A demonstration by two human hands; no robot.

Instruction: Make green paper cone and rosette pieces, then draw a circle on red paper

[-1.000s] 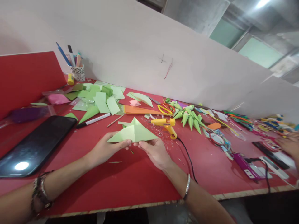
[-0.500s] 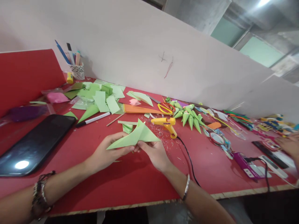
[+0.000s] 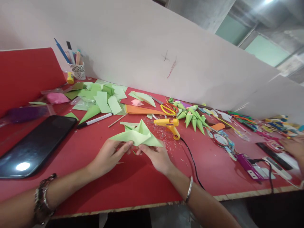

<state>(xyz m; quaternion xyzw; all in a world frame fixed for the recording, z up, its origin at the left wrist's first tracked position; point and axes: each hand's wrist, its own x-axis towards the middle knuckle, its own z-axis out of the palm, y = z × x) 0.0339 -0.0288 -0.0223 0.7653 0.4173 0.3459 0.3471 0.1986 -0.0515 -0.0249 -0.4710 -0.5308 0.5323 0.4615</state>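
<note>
Between my hands is a light green sheet of paper (image 3: pixel 140 136), partly folded, with a pointed peak at its top. My left hand (image 3: pixel 110 155) pinches its lower edge near the middle, thumb on the front. Gripping the lower right part, my right hand (image 3: pixel 155 155) has its thumb close to the left one. The other fingers are partly hidden behind the paper. Just beyond the paper lies a pale green strip (image 3: pixel 129 123). A yellow glue gun (image 3: pixel 168 124) rests on the red table (image 3: pixel 133 186) to the right, thin glue strands around it.
A black phone (image 3: pixel 35 145) lies at left, near a marker (image 3: pixel 95 121). Green paper pieces (image 3: pixel 102 100), scissors (image 3: pixel 168 109) and green paper cones (image 3: pixel 193 117) lie farther back. The glue gun's cord (image 3: pixel 192 161) runs toward the front edge. Another person's hand (image 3: pixel 294 146) is at far right.
My left thumb has moved up onto the front of the paper, and the left side of the sheet has curled inward and risen. My right hand has barely moved.
</note>
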